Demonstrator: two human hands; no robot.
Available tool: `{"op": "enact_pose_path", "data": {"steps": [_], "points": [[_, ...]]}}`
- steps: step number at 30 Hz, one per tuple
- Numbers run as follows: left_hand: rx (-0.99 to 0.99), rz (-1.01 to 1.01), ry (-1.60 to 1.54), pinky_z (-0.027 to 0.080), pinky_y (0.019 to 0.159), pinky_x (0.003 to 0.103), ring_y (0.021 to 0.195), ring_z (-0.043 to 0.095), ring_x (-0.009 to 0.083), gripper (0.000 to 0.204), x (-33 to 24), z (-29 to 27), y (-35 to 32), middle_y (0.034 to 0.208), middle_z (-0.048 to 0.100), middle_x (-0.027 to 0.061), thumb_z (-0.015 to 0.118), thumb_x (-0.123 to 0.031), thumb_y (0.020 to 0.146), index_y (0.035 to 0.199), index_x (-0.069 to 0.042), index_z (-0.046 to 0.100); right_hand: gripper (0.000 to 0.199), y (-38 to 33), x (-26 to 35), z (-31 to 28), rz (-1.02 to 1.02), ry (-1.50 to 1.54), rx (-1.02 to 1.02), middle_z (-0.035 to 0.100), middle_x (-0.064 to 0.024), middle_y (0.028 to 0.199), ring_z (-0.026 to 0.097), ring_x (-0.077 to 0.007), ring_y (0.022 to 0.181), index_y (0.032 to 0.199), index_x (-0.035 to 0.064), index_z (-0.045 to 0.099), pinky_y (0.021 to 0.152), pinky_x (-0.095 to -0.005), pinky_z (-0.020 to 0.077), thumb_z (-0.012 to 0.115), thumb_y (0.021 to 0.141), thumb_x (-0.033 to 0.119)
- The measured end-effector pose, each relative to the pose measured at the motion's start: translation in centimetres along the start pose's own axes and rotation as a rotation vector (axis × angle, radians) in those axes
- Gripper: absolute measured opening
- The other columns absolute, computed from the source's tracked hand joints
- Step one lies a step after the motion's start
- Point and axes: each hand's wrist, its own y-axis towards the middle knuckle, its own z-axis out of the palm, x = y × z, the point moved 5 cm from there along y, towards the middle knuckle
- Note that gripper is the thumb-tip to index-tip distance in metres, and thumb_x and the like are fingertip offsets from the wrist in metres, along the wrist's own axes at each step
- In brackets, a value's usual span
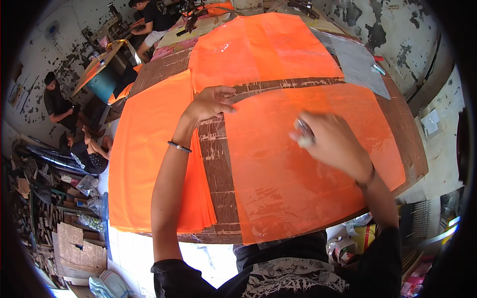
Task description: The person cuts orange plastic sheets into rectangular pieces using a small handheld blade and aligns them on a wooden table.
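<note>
A thin, see-through orange sheet (318, 174) lies across the near right of the table, with brown wood showing through it. My left hand (212, 103) is at the sheet's upper left corner, thumb and fingers apart, the thumb touching or close to its edge. Above the sheet's middle, my right hand (330, 144) is closed around a small dark and whitish object (304, 135), too smeared by motion to name. To the left lies a stack of brighter orange fabric sheets (154, 149), partly beneath my left forearm.
More orange sheets (263, 49) cover the far part of the brown table (218, 164). A grey sheet (357, 64) and a small tube-like item (380, 69) lie at the far right. Several people sit or stand to the left, beyond the table. Scrap wood (79, 248) fills the lower left.
</note>
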Motion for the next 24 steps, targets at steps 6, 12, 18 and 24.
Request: {"op": "enact_pose_path", "data": {"steps": [6, 12, 18, 24], "points": [[0.021, 0.168, -0.115, 0.050, 0.075, 0.027, 0.094, 0.058, 0.0127, 0.064, -1.1, 0.7, 0.7, 0.099, 0.058, 0.0044, 0.077, -0.001, 0.072, 0.130, -0.007, 0.052, 0.040, 11.7, -6.4, 3.9, -0.171, 0.211, -0.044, 0.057, -0.0093, 0.078, 0.055, -0.0224, 0.070, 0.098, 0.0009, 0.055, 0.063, -0.0353, 0.0438, 0.070, 0.084, 0.036], [-0.001, 0.280, -0.460, 0.051, 0.083, 0.028, 0.097, 0.059, 0.0156, 0.073, -1.4, 0.6, 0.0, 0.101, 0.052, 0.0044, 0.074, 0.004, 0.073, 0.137, -0.010, 0.043, 0.037, 14.0, -7.5, 7.8, -0.140, 0.323, 0.259, 0.052, -0.0027, 0.076, 0.048, -0.0133, 0.069, 0.094, 0.0031, 0.056, 0.063, -0.0296, 0.0411, 0.075, 0.082, 0.033], [0.106, 0.050, -0.506, 0.049, 0.094, 0.035, 0.108, 0.060, 0.0200, 0.064, 0.4, 0.6, 0.4, 0.123, 0.055, 0.0129, 0.062, -0.029, 0.091, 0.142, -0.002, 0.033, 0.033, 13.7, -8.8, 7.2, -0.158, 0.417, 0.135, 0.054, -0.0049, 0.072, 0.050, -0.0155, 0.066, 0.089, 0.0027, 0.052, 0.061, -0.0321, 0.0422, 0.073, 0.082, 0.027], [0.155, -0.044, -0.449, 0.048, 0.087, 0.025, 0.101, 0.060, 0.0118, 0.062, 0.2, 1.5, 0.0, 0.112, 0.062, 0.0054, 0.068, -0.038, 0.087, 0.132, -0.001, 0.047, 0.032, 14.0, -9.5, 6.2, -0.099, 0.698, 0.240, 0.057, -0.0010, 0.084, 0.051, -0.0114, 0.078, 0.078, 0.0075, 0.040, 0.072, -0.0274, 0.0437, 0.072, 0.083, 0.012]]}}
